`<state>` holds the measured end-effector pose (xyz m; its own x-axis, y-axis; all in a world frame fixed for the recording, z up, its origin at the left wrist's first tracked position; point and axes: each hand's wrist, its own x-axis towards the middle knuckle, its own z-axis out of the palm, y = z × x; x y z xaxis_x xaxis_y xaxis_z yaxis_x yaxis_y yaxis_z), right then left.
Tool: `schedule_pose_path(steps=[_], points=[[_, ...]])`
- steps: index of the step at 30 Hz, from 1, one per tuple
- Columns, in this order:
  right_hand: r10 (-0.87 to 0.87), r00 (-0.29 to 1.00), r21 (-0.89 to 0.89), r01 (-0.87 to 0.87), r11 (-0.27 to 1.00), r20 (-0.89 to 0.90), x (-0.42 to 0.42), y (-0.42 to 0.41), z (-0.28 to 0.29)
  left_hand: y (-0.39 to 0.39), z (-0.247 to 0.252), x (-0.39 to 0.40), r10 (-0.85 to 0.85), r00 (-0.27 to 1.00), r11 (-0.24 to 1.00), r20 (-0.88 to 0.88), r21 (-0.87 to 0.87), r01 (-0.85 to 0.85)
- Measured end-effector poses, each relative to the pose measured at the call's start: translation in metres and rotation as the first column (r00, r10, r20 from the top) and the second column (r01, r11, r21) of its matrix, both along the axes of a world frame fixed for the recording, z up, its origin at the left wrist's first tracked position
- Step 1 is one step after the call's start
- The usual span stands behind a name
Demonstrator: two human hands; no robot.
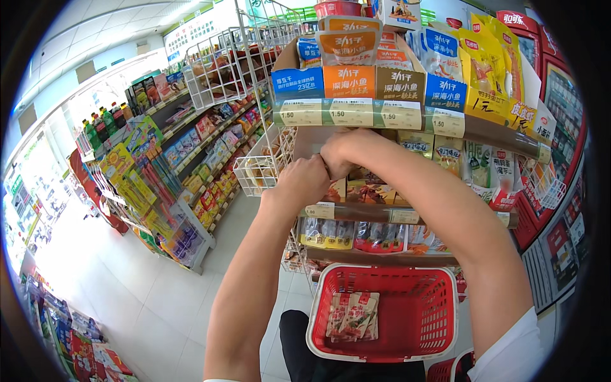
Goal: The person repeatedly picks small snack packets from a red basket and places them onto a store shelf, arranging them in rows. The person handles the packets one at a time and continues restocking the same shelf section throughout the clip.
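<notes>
My left hand point(305, 181) is curled at the left end of a snack shelf, and its fingertips are hidden from me. Close against it, my right hand point(341, 150) is bent down under the top shelf's edge. Whether either hand holds something, I cannot tell. Boxes of snack packets point(372, 188) stand on the shelf just beyond my hands. Below my arms sits a red plastic shopping basket point(405, 324) with a white rim. Several flat snack packets point(353, 315) lie in its left half.
Above my hands, the top shelf carries cardboard display boxes point(351, 81) with price tags. A white wire rack point(258, 167) juts out at the left. Another stocked shelf unit point(152, 181) stands across the tiled aisle point(167, 305). A red drinks cooler point(563, 124) is at the right.
</notes>
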<state>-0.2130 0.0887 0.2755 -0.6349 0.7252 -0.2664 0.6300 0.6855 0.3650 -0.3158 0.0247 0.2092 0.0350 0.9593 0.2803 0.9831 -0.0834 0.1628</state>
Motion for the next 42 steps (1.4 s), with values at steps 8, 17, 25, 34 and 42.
schedule_pose_path(steps=[8, 17, 25, 34, 42], points=[[-0.019, 1.0, 0.008, 0.019, 1.0, -0.013, 0.0, -0.007, 0.004, 0.001, 0.002, -0.006, -0.041, 0.999, 0.999, -0.025, -0.029, 0.041], [-0.047, 0.978, 0.064, 0.061, 0.996, -0.201, -0.022, 0.038, -0.025, 0.003, -0.01, -0.004, -0.054, 0.996, 0.995, -0.072, 0.077, 0.059], [-0.182, 0.954, -0.143, 0.151, 0.978, -0.237, -0.046, 0.09, -0.051, -0.004, -0.008, 0.002, -0.017, 0.999, 0.994, 0.038, 0.106, 0.013], [-0.164, 0.953, -0.127, 0.135, 0.983, -0.255, -0.031, 0.067, -0.038, -0.004, -0.011, 0.005, 0.06, 0.996, 0.991, 0.072, 0.118, -0.068], [-0.274, 0.923, -0.165, 0.236, 0.958, -0.271, -0.02, 0.037, -0.023, -0.007, -0.009, 0.006, 0.084, 0.993, 0.99, 0.086, 0.105, -0.093]])
